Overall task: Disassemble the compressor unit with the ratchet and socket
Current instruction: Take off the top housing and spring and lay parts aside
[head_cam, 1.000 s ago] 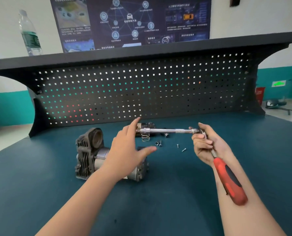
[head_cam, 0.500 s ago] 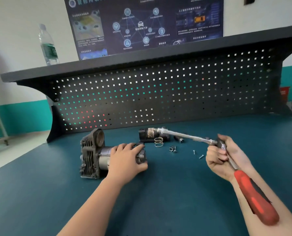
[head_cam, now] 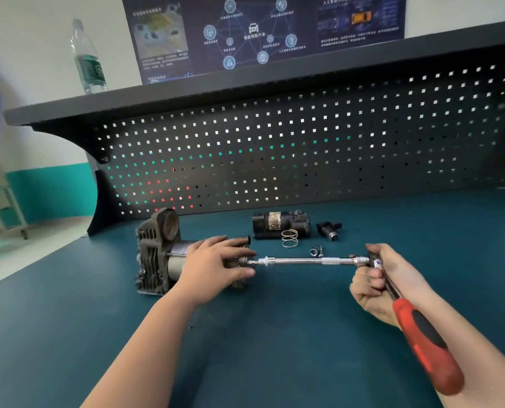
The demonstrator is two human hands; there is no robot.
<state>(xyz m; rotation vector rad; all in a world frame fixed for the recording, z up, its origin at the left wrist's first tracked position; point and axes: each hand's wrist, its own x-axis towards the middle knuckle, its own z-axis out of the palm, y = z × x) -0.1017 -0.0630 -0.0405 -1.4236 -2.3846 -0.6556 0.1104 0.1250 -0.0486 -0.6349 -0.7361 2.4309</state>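
Note:
The grey compressor unit (head_cam: 157,251) lies on its side on the teal bench, finned head to the left. My left hand (head_cam: 216,266) grips its cylindrical motor body and hides most of it. My right hand (head_cam: 374,284) grips the ratchet (head_cam: 422,343) near its head, and the red and black handle runs back along my forearm. A long chrome extension bar (head_cam: 310,261) reaches left from the ratchet head. Its tip meets the right end of the compressor, just past my left fingertips.
Behind the bar lie a black removed part (head_cam: 280,223), a coil spring (head_cam: 289,238), a small black fitting (head_cam: 329,229) and a small socket (head_cam: 316,251). A perforated back panel (head_cam: 304,142) closes the bench's far side. A water bottle (head_cam: 89,58) stands on the shelf above.
My left hand dropped from mid-air onto the compressor's motor body and took hold. My right hand swung the extension bar down and left until its tip reached the compressor's end.

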